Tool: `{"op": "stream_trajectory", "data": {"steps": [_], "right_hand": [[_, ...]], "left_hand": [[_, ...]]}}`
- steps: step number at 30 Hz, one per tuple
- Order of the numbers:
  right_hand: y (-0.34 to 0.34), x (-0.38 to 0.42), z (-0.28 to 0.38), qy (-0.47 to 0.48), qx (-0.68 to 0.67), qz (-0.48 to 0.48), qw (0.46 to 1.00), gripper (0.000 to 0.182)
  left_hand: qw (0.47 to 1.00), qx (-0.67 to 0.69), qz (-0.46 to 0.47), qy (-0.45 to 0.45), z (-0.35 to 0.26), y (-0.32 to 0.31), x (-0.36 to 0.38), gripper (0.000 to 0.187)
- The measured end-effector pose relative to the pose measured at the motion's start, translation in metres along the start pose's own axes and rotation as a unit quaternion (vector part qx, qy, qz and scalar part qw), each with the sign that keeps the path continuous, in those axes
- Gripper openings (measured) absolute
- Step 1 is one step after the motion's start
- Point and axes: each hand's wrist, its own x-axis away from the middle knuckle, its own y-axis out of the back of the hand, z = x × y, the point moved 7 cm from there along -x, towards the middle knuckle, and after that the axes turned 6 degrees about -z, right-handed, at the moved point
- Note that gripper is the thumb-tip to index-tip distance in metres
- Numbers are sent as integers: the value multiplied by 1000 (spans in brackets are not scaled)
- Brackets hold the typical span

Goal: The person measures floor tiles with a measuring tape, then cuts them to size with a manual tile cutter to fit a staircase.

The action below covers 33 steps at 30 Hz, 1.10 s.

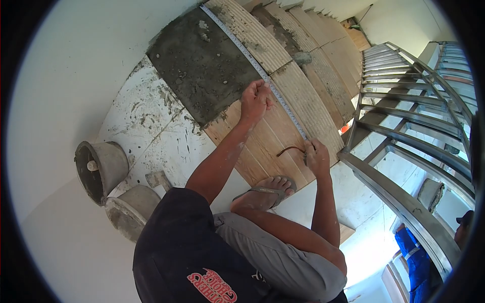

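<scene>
A tape measure's pale blade (237, 44) runs along the step, from the wall edge down to my right hand (317, 157). That hand is closed around the tape's near end, where the case is mostly hidden; a thin brown strap (290, 149) sticks out beside it. My left hand (256, 102) has its fingers curled and pinched together at the blade's edge, above the wood-look tile (273, 134). Whatever lies between those fingertips is too small to make out. Wet grey mortar (202, 70) covers the step left of the tile.
Ribbed stair treads (303, 96) rise toward the upper right. A metal railing (404, 202) borders the right side. Two mortar-crusted buckets (113, 161) stand at left on a stained white floor (146, 116). My sandalled foot (268, 192) rests at the tile's near edge. Another person (462, 230) is partly visible at far right.
</scene>
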Motion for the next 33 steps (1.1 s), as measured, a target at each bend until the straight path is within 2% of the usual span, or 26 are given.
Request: {"op": "stream_trajectory", "data": {"steps": [4, 6, 9, 11, 13, 15, 20, 22, 24, 25, 27, 28, 29, 33], "right_hand": [[-1, -9, -9, 17, -25, 36, 999, 28], [-3, -12, -13, -7, -64, 67, 996, 28], [-3, -16, -11, -10, -55, 96, 994, 29], [-1, -16, -9, -34, -61, 101, 992, 29], [-1, -15, -14, -57, -66, 107, 990, 29], [1, -13, -11, -9, -66, 87, 994, 30], [1, 10, -10, -19, -71, 88, 993, 31], [0, 26, -4, -17, -87, 92, 992, 31], [-11, 49, 2, -80, -107, 140, 981, 29], [-20, 55, 9, -30, -92, 149, 984, 27], [-38, 73, 16, -23, -88, 171, 981, 27], [-47, 79, 32, -15, -80, 191, 978, 26], [-48, 84, 40, -48, 4, 192, 980, 24], [-53, 87, 50, -22, 65, 220, 973, 24]], "left_hand": [[999, -47, -20, 3, 0, 0, -8, 31], [998, -64, -30, 2, -4, -3, -8, 28], [992, -111, -53, 18, -11, -4, -7, 25], [988, -143, -60, -1, -13, -6, -8, 24], [987, -146, -60, -1, -12, -7, -8, 24], [987, -149, -62, -2, -10, -7, -8, 24], [999, -36, -4, -17, -15, -6, 11, 21], [999, -30, 1, -31, -26, 8, 40, 21], [999, -28, 6, -46, -33, 32, 66, 21], [998, -11, -24, -52, -31, 52, 76, 20], [997, 1, -59, -57, -27, 88, 89, 20], [995, -34, -86, -37, -22, 108, 93, 21], [991, -69, -115, -18, -17, 128, 97, 23], [987, -116, -106, 19, -10, 162, 112, 22]]}}
